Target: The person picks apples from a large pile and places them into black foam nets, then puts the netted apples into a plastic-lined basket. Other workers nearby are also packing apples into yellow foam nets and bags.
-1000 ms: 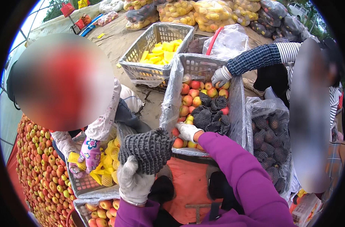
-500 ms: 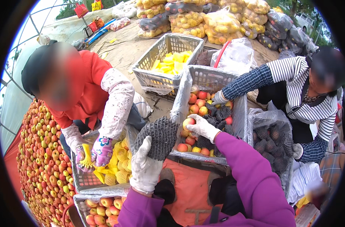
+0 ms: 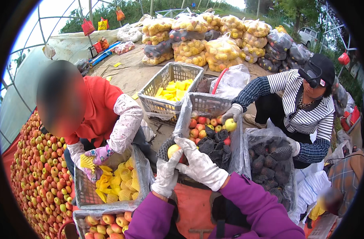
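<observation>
Both my hands wear white gloves and come out of purple sleeves. My left hand (image 3: 166, 174) grips a dark foam net sleeve (image 3: 165, 147) from below. My right hand (image 3: 198, 163) pushes a yellow-red apple (image 3: 173, 150) into that net. Just beyond them stands a grey plastic crate (image 3: 206, 103) lined with clear plastic, holding bare apples and several dark-netted ones. A person in a striped top reaches into the crate with a gloved hand (image 3: 231, 114) holding a yellow-green apple (image 3: 230, 124).
A person in red at left handles yellow nets (image 3: 114, 185) in a lined crate. A big pile of apples (image 3: 38, 175) lies at far left. Another crate of yellow nets (image 3: 172, 89) sits behind, a bag of dark netted fruit (image 3: 271, 163) at right, stacked fruit bags (image 3: 206, 40) beyond.
My right hand took an apple from the crate and brought it to the dark net in my left hand. The view has tilted upward. The striped person's hand now holds an apple.
</observation>
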